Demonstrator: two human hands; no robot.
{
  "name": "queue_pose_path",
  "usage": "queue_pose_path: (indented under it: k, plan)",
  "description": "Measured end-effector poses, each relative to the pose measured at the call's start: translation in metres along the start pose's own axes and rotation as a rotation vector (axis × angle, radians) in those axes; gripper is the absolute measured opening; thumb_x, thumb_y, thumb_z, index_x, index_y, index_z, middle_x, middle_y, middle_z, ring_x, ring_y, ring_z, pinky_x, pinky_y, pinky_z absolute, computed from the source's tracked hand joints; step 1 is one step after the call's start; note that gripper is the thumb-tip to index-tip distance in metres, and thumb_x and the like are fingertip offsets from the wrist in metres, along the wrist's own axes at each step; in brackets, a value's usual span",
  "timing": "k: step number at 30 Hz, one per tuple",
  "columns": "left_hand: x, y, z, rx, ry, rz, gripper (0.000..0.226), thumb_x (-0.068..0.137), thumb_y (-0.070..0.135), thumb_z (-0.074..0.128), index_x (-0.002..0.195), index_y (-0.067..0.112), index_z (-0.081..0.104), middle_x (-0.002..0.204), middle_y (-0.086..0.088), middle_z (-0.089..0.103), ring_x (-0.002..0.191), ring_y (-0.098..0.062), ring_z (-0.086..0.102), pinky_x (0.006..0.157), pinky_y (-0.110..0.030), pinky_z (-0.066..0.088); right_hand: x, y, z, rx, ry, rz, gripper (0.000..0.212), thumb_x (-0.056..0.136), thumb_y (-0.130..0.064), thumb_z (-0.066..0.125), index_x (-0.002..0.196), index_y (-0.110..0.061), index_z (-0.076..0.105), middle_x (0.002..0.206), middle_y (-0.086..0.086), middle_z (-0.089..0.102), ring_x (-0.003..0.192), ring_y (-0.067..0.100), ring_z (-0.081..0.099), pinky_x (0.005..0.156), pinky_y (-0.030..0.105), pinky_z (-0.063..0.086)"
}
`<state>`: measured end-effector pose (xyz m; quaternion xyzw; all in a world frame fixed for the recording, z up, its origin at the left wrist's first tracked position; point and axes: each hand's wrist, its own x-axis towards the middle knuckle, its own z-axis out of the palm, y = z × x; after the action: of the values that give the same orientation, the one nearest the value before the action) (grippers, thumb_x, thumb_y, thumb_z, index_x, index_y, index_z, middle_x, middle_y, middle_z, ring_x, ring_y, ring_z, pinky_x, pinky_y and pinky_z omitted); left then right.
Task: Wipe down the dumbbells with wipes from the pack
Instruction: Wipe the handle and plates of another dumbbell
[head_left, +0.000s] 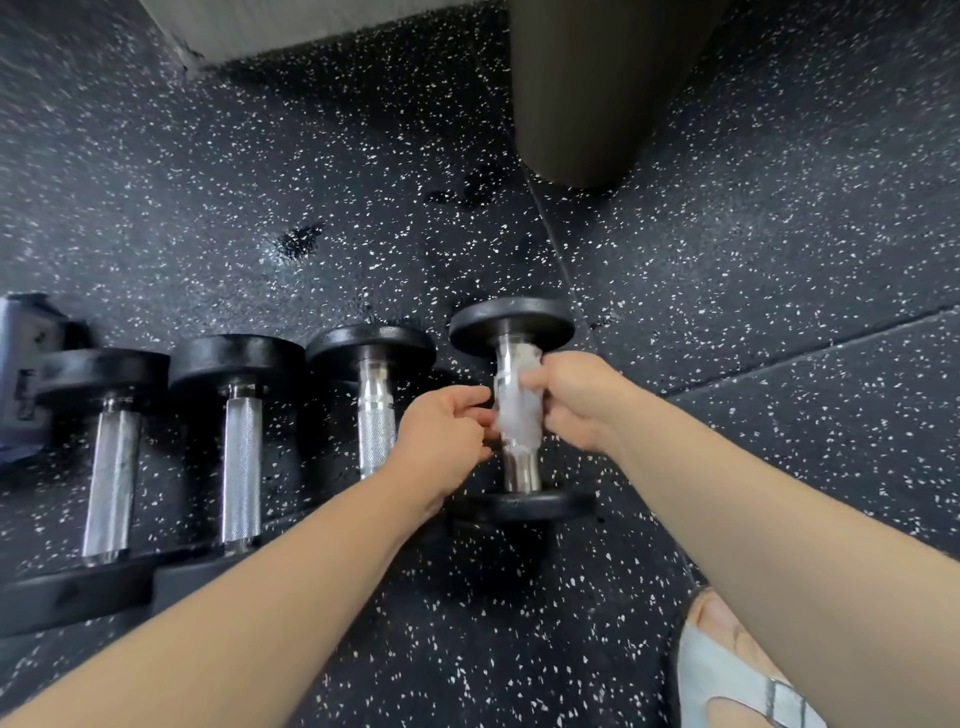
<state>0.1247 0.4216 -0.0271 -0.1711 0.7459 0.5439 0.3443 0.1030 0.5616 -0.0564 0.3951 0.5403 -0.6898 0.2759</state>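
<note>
Several black-ended dumbbells with chrome handles lie side by side on the speckled rubber floor. The rightmost dumbbell (514, 325) has a white wipe (517, 415) wrapped round its handle. My right hand (576, 400) grips the wipe and handle from the right. My left hand (447, 431) pinches the wipe's left edge with curled fingers. To the left lie three more dumbbells: one (375, 410) right beside my left hand, a second one (240, 447) and a third one (111, 467). The wipes pack (21, 364) is a bluish packet at the far left edge, partly cut off.
A dark round column or bin (587, 93) stands on the floor behind the dumbbells. A pale wall base (291, 26) runs along the top left. My foot in a light shoe (737, 670) is at the lower right. Wet dark patches (301, 241) mark the floor.
</note>
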Motion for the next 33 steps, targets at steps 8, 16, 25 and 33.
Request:
queue_pose_path:
  k: [8,16,25,33]
  plan:
    - [-0.002,0.001,-0.002,0.009,0.002,-0.002,0.048,0.087,-0.017,0.040,0.125,0.007,0.057,0.093,0.001,0.068,0.083,-0.009,0.065,0.058,-0.013,0.051,0.003,0.022,-0.003,-0.031,-0.062,0.021,0.038,0.098,-0.018,0.049,0.131,0.001,0.050,0.128,0.013,0.061,0.117,0.024,0.058,0.109,0.041,0.040]
    - [-0.007,0.002,-0.004,0.013,0.021,-0.008,0.051,0.088,-0.017,0.038,0.133,0.004,0.051,0.115,-0.011,0.065,0.098,-0.015,0.064,0.065,-0.015,0.052,-0.014,0.030,-0.017,-0.618,-0.148,0.128,0.021,0.083,-0.024,0.057,0.096,-0.009,0.064,0.090,0.010,0.061,0.081,0.022,0.052,0.076,0.035,0.047]
    - [-0.002,0.006,-0.002,0.074,0.039,-0.008,0.044,0.088,-0.012,0.042,0.123,0.007,0.060,0.092,-0.003,0.072,0.084,-0.012,0.069,0.063,-0.022,0.055,-0.003,-0.013,0.015,-0.001,0.028,-0.042,0.014,0.094,-0.007,0.055,0.105,0.000,0.058,0.101,0.014,0.065,0.097,0.025,0.064,0.099,0.047,0.049]
    - [-0.001,0.008,0.000,0.215,0.115,0.008,0.043,0.088,0.002,0.049,0.128,0.015,0.057,0.110,-0.006,0.067,0.082,-0.026,0.068,0.080,-0.041,0.059,-0.040,0.008,0.014,-0.564,0.068,-0.107,0.016,0.097,-0.019,0.045,0.094,-0.009,0.057,0.077,0.006,0.056,0.052,0.012,0.052,0.039,0.021,0.040]
